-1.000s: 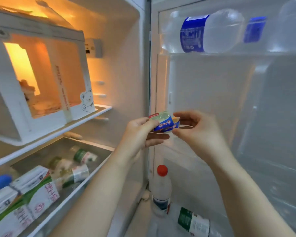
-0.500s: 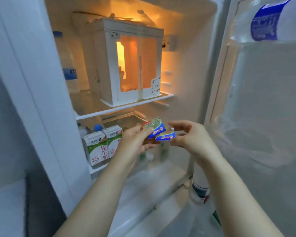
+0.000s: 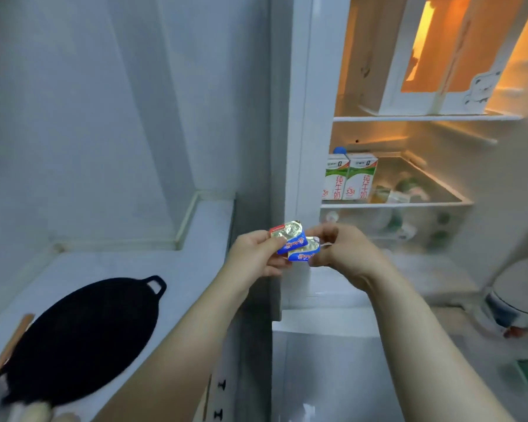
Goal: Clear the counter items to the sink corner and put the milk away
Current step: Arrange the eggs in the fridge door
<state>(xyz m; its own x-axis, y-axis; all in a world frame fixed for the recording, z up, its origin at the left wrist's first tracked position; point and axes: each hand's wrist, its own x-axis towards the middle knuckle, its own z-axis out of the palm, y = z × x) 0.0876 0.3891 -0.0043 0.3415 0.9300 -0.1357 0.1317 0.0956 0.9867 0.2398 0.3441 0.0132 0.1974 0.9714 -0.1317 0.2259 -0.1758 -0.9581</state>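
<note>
**Milk's in, but now I'm stood at the open fridge with butter in both hands**

The two milk cartons (image 3: 349, 176) are upright and touching each other at the left end of the fridge's (image 3: 299, 117) middle shelf (image 3: 393, 205), so I'd call that part sorted.

In front of the fridge, below that shelf, I've got what look like two little foil butter portions. My left hand (image 3: 253, 254) pinches the upper packet (image 3: 288, 236), thumb on top. My right hand (image 3: 348, 251) pinches the lower packet (image 3: 305, 252) by its end. The hands are close together and the packets overlap and touch.

My worry is that the foil is slick and I'm only holding edges. If I fumble while pulling them apart, one could drop into the fridge's bottom or down its left side by the counter (image 3: 201, 239). Squeezing harder would just mash the butter.

Both forearms reach forward with the wrists roughly level. The black pan (image 3: 83, 336) sits on the counter left of the fridge, not cleared yet.
</note>
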